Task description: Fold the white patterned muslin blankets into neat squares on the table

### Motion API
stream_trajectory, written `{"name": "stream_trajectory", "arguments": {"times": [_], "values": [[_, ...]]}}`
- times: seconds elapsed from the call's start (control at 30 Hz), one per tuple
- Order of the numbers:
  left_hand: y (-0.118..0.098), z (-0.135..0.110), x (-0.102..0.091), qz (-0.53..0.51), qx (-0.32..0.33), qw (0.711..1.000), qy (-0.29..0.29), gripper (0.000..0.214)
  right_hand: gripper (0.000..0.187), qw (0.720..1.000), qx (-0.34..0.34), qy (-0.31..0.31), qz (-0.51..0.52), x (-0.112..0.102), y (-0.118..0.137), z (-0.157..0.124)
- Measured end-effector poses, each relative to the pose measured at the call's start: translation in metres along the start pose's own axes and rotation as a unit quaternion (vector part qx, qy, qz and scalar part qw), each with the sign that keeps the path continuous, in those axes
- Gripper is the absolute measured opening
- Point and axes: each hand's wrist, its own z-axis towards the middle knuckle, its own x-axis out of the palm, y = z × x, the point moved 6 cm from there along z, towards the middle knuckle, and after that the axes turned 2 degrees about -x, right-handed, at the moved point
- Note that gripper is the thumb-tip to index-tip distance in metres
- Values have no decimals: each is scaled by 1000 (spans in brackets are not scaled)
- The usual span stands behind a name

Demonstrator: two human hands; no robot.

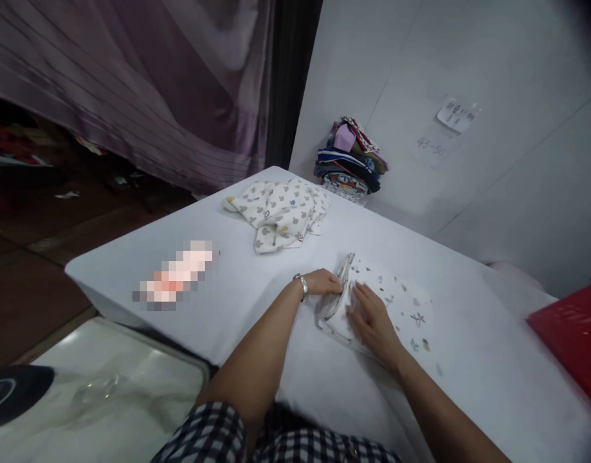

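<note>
A white printed cloth (396,289) with small dark, grey and tan figures lies partly folded on the white table. My left hand (323,282), with a silver bracelet at the wrist, grips the cloth's raised left edge between thumb and fingers. Flat on top of the same cloth rests my right hand (372,315), its fingers stretched out and slightly apart. Farther back, a second white cloth (290,209) with grey prints lies crumpled, apart from both hands.
The white table (256,283) has a pixelated object (177,276) on its left part. Folded clothes (348,161) are stacked against the wall at the back. A red box-like object (572,337) stands at the right edge. A purple curtain (193,83) hangs behind at the left.
</note>
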Motion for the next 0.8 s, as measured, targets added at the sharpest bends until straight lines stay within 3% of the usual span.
{"name": "stream_trajectory", "arguments": {"times": [0.2, 0.37, 0.57, 0.8], "values": [[-4, -8, 12, -18, 14, 995, 102, 22, 49, 1000, 7, 0, 27, 12, -8, -3], [-5, -10, 17, -12, 3, 990, 138, 22, 49, 998, 18, -2, 59, 13, -10, -4], [-10, -11, 11, 35, 12, 996, 76, 8, 48, 999, 18, 17, 35, 16, -3, -5], [-8, -19, 0, 84, -25, 996, 27, 10, 51, 997, 28, 67, -17, 22, 4, -5]]}}
